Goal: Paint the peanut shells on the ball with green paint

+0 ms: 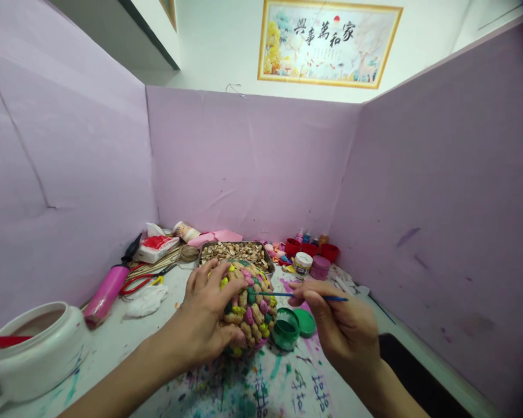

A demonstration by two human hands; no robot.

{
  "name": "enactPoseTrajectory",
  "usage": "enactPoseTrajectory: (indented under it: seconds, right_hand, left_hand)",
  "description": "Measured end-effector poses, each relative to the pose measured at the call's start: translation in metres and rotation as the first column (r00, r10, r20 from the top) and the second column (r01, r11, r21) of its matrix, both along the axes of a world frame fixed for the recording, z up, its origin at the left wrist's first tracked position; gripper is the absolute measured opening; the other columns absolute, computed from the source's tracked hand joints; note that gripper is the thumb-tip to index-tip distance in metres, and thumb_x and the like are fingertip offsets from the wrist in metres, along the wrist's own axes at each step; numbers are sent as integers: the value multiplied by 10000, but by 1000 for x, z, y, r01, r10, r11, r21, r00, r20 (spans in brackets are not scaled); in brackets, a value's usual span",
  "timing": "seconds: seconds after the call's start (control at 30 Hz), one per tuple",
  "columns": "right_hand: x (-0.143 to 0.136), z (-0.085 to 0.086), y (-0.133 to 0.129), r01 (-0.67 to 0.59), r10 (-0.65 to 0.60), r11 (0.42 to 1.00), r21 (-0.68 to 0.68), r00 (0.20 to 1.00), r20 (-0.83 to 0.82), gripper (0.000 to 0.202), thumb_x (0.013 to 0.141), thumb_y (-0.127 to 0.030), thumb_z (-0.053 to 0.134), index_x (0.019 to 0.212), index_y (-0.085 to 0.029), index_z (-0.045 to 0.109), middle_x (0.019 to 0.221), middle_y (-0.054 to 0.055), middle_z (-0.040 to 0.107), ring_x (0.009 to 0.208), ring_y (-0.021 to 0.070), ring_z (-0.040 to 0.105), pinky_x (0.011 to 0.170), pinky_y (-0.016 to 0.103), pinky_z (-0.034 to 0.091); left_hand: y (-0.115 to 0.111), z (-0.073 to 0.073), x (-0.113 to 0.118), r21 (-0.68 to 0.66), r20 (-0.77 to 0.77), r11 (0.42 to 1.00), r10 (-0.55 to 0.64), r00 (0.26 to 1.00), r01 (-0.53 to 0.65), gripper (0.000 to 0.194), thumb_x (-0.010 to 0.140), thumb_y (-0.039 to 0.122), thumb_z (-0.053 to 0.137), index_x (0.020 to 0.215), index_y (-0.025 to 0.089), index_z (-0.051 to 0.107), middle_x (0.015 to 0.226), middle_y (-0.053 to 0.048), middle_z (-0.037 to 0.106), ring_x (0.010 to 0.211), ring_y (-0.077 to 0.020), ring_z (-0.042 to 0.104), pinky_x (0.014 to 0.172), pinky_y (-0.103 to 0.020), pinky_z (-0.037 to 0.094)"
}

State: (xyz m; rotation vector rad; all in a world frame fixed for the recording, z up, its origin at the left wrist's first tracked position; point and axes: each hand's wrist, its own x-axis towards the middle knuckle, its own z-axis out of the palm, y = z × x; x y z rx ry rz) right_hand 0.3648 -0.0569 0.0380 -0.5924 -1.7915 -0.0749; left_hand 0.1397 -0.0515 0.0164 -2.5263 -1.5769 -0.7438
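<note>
A round ball covered in peanuts (258,315), some painted green, pink and yellow, rests on the paint-stained table. My left hand (209,307) is spread over its left side, fingers on top and thumb lower down, holding it. My right hand (337,316) pinches a thin blue paintbrush (279,294), whose tip meets a green peanut on the front of the ball. Just right of the ball stands an open jar of green paint (286,328), with its green lid (305,323) beside it.
Behind the ball lies a tray of peanut shells (237,252). Paint jars (303,263) and red cups (329,252) stand at the back right. On the left are a white pot (37,354), a pink pump (107,294), red scissors (135,284) and tissue (147,301). Purple panels (248,162) surround the table.
</note>
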Motion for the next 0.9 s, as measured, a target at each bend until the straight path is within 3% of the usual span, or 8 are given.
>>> enactPoseTrajectory:
  seconds: [0.33,0.6,0.9]
  right_hand:
    - [-1,1,-1,2,-3,999,-48,1000,-24,210,871,-117,486,724,-187,619,619,-1,664,569,126,652,561,216,509]
    - [-1,-1,1,-3,2,1000,-27,1000,-21,176,876,-110,490,778,-177,620,660,6,673,619,122,661,603,216,512]
    - [-2,1,-2,2,-4,999,-48,999,-40,189,883,-114,480,759,-174,610,617,-5,652,551,106,632,538,208,485]
  left_hand:
    - [-3,1,-3,-20,-11,1000,-19,1000,19,738,592,207,771,1264,336,492,1441,-104,334,1356,-400,194,1061,-619,213]
    - [-5,-4,-3,20,-9,998,-54,998,55,739,586,192,763,1253,340,482,1424,-90,342,1345,-392,199,1059,-613,219]
    - [-13,-9,-4,66,-8,997,-45,999,45,716,590,163,736,1232,343,474,1434,-67,319,1343,-376,189,1068,-600,220]
